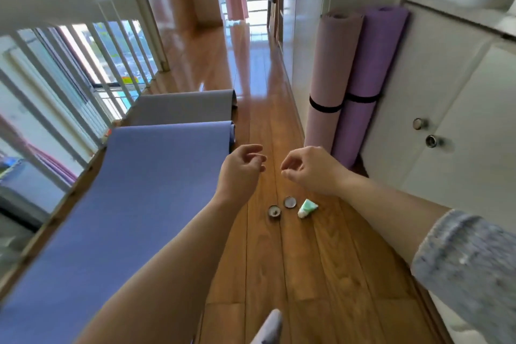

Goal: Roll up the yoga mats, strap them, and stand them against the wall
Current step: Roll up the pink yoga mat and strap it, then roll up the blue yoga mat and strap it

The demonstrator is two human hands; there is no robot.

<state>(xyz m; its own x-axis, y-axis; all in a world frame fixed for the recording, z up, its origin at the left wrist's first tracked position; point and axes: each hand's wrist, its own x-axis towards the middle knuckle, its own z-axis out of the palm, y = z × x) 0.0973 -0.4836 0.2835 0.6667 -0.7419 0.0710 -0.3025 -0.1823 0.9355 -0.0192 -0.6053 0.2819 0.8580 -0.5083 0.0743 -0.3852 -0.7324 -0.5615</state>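
Held loosely curled, empty: left hand [244, 166] & right hand [305, 170]. At 6 o'clock tin [275, 212] seen, contents unclr; blue mat [125, 204] cut off at 8.

Blue yoga mat [134, 204]: near end cut off by the lower left edge.
Grey mat [181, 109]: near part hidden by the blue mat's curled end.
Purple rolled mat [374, 64]: left flank covered by the pink rolled mat [332, 64], whose foot is hidden behind the right hand [310, 170].
Two small round items [275, 212]: kind not determinable.
Tube [307, 208]: print unreadable.
Pale object [269, 327]: cut off at the bottom edge, blurred.
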